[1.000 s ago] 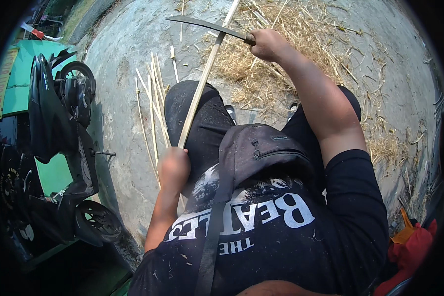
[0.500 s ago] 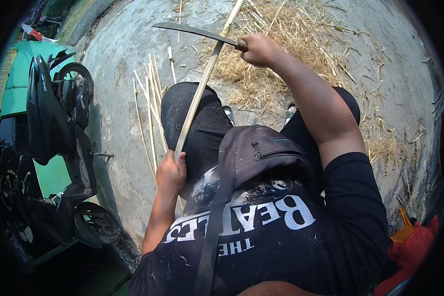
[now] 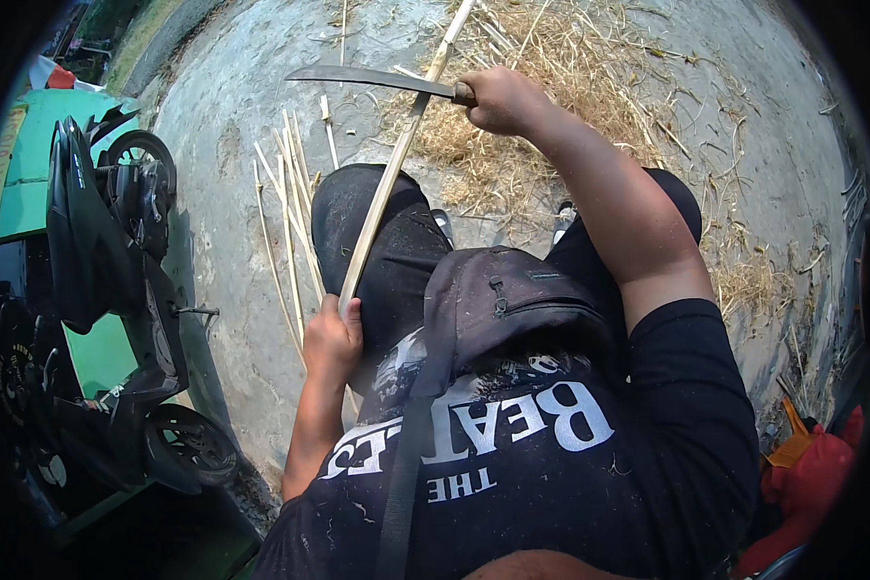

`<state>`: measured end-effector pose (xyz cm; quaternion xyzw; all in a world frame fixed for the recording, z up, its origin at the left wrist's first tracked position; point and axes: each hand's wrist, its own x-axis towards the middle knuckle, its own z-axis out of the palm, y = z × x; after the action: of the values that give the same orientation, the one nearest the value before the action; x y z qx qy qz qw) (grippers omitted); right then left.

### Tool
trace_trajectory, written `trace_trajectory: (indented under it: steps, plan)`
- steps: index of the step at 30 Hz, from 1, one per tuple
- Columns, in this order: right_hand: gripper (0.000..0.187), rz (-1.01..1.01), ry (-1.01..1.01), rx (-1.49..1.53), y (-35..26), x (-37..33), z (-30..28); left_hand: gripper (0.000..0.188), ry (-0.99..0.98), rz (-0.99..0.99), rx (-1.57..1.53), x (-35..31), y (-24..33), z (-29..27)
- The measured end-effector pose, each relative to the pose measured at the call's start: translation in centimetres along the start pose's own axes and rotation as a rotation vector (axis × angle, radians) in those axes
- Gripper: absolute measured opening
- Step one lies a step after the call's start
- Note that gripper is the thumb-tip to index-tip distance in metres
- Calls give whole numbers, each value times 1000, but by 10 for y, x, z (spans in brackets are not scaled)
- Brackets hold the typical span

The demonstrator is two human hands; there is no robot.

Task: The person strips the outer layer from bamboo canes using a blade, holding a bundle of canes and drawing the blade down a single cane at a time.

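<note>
A long pale bamboo strip (image 3: 383, 189) runs slantwise over my left thigh, its far end up past the top of the picture. My left hand (image 3: 333, 338) is closed round its near end beside the thigh. Farther out, my right hand (image 3: 505, 101) grips the wooden handle of a long machete (image 3: 367, 77) with a slightly curved blade. The blade lies across the strip, close to the handle, and its tip points left. Whether the edge has bitten into the strip, I cannot tell.
Several thin bamboo strips (image 3: 288, 222) lie on the concrete left of my knee. A heap of straw-like shavings (image 3: 541, 126) spreads ahead. A parked black motorbike (image 3: 116, 290) stands at the left. Something red (image 3: 812, 483) is at the lower right. A dark bag (image 3: 512, 290) rests on my lap.
The machete's tip has swung down in the picture, so the blade lies flatter and crosses the strip slightly nearer me. My left hand keeps its hold; the view has shifted slightly.
</note>
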<state>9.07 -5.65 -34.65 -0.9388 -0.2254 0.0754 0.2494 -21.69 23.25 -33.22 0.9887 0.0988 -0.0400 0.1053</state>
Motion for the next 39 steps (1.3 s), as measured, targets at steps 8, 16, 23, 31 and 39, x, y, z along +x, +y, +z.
trace_trajectory:
  steps: [8,16,23,31,39]
  plan:
    - [24,276,-97,-141,74,19,8,55,-72,16,36,16,5,-15]
    - [17,-129,-50,-304,5,0,-14,50,-8,30,-14,3,-1,-9]
    - [24,272,-159,-269,65,6,-2,42,-117,50,30,-6,-5,-37]
    - [14,-206,0,-268,21,-4,-11,40,-81,-49,-20,-59,-36,-21]
    - [10,-14,91,-246,32,1,5,36,-128,-78,-25,-69,-37,-16]
